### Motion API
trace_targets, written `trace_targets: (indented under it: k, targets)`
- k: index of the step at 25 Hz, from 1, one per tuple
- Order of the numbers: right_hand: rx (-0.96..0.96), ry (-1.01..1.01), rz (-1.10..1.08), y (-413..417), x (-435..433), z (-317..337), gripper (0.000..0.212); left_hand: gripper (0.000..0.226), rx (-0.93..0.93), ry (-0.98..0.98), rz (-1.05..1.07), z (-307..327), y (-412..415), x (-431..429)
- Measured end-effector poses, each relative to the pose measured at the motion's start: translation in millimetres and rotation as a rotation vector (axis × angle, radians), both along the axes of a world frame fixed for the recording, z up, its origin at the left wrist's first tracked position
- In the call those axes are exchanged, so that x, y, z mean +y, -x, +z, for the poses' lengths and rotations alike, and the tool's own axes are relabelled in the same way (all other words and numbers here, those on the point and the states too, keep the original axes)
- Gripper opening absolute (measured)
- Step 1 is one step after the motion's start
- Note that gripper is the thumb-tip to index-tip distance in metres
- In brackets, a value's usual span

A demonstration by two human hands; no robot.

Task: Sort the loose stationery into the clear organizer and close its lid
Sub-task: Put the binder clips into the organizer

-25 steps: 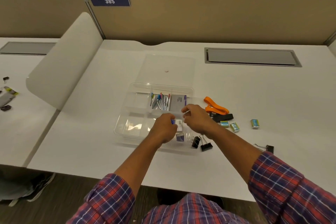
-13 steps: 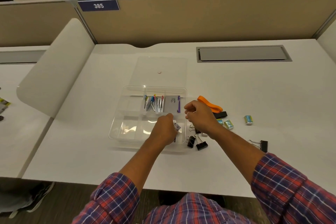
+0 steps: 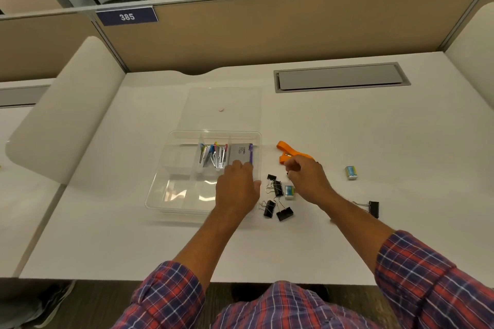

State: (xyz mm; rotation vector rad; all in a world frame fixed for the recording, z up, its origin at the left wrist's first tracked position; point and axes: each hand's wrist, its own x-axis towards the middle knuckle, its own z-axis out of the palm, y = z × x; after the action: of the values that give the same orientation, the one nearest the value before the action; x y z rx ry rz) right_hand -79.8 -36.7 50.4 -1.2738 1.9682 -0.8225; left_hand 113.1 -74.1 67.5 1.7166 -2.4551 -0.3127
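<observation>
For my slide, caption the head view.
Left hand over the clear organizer; right hand among loose binder clips.

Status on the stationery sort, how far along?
Partly done. Done: small staplers and a grey box sit in the clear organizer's far compartments.

In hand: left hand rests over the near right compartment; right hand reaches among loose items, grip unclear.

Left: binder clips, erasers, orange strap on the desk; lid lies open behind.
</observation>
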Motion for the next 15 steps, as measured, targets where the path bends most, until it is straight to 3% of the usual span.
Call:
trace_targets:
  k: [4, 10, 15]
  targets:
    - [0.086, -0.014, 0.023, 13.2, 15.5, -9.7, 0.022, 0.042, -0.024, 0.039, -0.181, -13.9, 24.2, 12.9]
    - [0.148, 0.006, 0.044, 15.2, 34.8, -25.6, 0.028, 0.047, -0.362, -0.058, -0.333, -24.7, 58.8, 8.9]
    - [0.224, -0.006, 0.291, 11.1, 59.8, -36.3, 0.032, 0.038, -0.487, -0.052, -0.398, -29.8, 71.6, -2.4]
